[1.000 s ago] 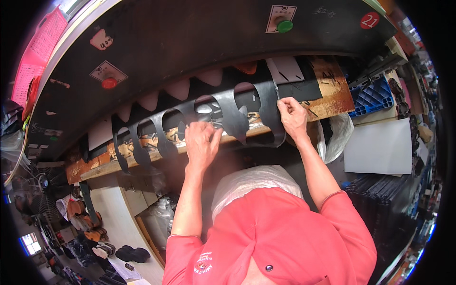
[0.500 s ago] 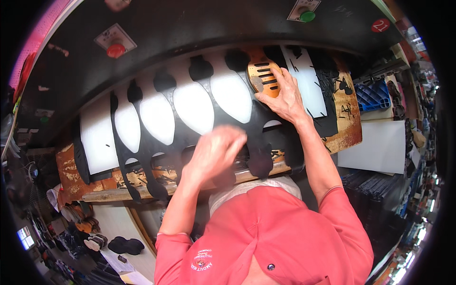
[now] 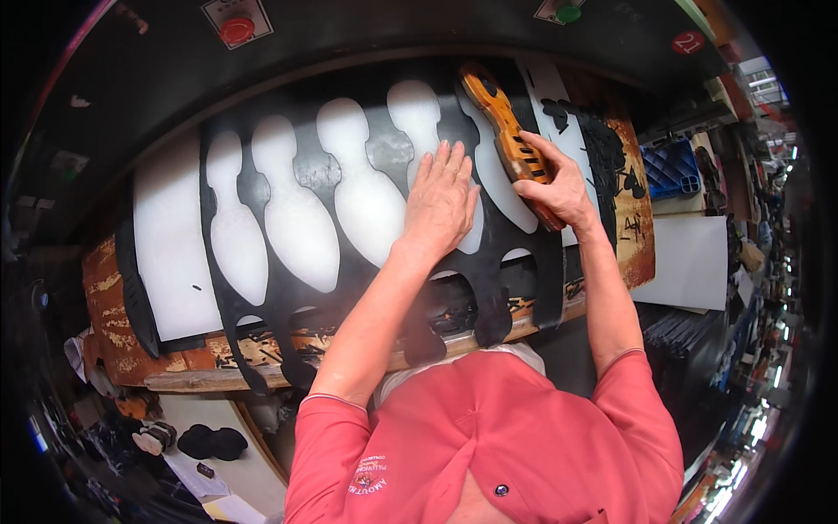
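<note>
My right hand (image 3: 559,185) grips an orange, sole-shaped cutting die (image 3: 500,109) with dark slots, thumb and fingers on its sides near the lower end. The die lies slanted at the right part of a black sheet (image 3: 320,175). Several sole-shaped openings in this sheet show white board (image 3: 170,253) beneath. My left hand (image 3: 442,201) lies flat on the sheet, fingers together and stretched out, partly covering one opening. Along the sheet's near edge, black rounded tongues hang over the wooden edge (image 3: 196,382).
Over the far side hangs a dark machine beam with a red button (image 3: 236,31) and a green button (image 3: 568,13). Black scraps (image 3: 602,144) lie at the right, near a blue crate (image 3: 670,170). Black pads (image 3: 212,442) rest on a side table at the lower left.
My left hand has gone from a blurred, curled pose to lying flat on the sheet. The die has shifted right and nearer. The white openings now show their far rounded ends.
</note>
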Available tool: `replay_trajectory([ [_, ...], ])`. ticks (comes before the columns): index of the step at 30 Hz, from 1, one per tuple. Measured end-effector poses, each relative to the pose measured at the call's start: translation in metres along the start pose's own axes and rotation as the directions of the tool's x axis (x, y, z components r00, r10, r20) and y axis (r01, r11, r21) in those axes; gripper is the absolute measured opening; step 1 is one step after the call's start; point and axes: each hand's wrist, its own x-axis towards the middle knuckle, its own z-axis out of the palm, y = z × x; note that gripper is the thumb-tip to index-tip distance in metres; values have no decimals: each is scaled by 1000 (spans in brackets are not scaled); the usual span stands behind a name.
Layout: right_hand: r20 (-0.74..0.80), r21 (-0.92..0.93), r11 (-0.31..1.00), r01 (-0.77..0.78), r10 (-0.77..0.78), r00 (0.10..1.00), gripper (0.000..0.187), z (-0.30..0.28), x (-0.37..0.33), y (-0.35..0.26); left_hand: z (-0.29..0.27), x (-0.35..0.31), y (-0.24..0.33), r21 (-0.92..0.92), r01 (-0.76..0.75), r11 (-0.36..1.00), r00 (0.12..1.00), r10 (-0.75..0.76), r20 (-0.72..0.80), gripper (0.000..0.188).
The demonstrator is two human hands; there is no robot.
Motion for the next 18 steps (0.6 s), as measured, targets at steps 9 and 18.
replay_trajectory([
  [9,79,403,912,-73,44,996,82,-22,4,20,22,23,71,-652,332,682,942,-208,261,56],
  [18,98,442,888,-125,91,991,88,-26,10,21,-8,-20,32,-743,587,322,767,-515,382,29],
])
